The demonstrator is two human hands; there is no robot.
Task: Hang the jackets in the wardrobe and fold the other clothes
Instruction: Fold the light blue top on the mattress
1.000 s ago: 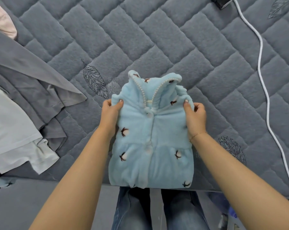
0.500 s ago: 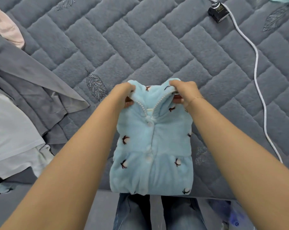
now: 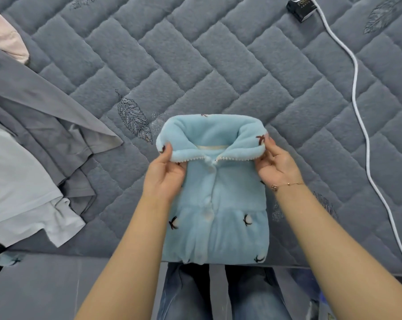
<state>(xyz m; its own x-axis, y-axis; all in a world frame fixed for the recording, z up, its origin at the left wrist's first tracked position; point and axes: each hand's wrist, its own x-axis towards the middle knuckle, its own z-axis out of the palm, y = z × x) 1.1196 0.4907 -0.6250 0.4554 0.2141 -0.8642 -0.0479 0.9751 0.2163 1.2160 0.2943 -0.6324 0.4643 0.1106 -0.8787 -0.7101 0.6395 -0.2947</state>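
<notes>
Folded light-blue fleece top [image 3: 220,204] at lower centre of the frame, on the quilted grey bed cover [image 3: 195,65]. Left hand [image 3: 165,174] and right hand [image 3: 276,165] each pinch one end of its turned-down collar [image 3: 211,139].

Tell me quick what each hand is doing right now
Left hand: pinching the collar of the blue top.
Right hand: pinching the collar's other end.
</notes>
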